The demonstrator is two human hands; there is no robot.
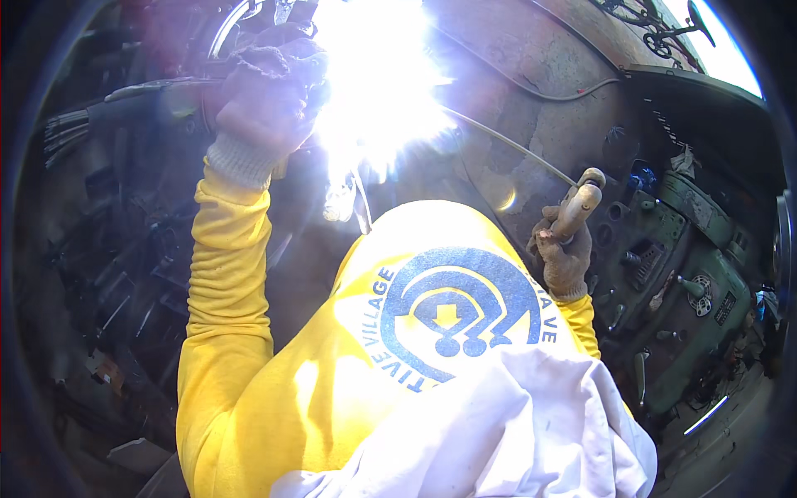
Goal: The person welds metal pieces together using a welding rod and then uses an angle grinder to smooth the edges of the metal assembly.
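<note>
My right hand (564, 257), in a worn work glove, is closed round the handle of a welding electrode holder (579, 206). From its head a thin welding rod (510, 143) runs up and left into a blinding white arc (378, 79). Left of that glare is my left hand (270, 95), gloved, with a pale knitted cuff (239, 161). Its fingers are curled beside the light, and whatever they grip is lost in the brightness. The workpiece at the rod's tip is also hidden by it. A bright metal piece (339, 203) hangs just below the arc.
At the right stands a green machine (689, 274) with levers and knobs. A cable (548, 93) lies across the brown surface behind the arc. Handwheels (660, 41) show at the top right. Dark metal clutter (108, 274) fills the left side. White cloth (498, 432) drapes over my yellow shirt.
</note>
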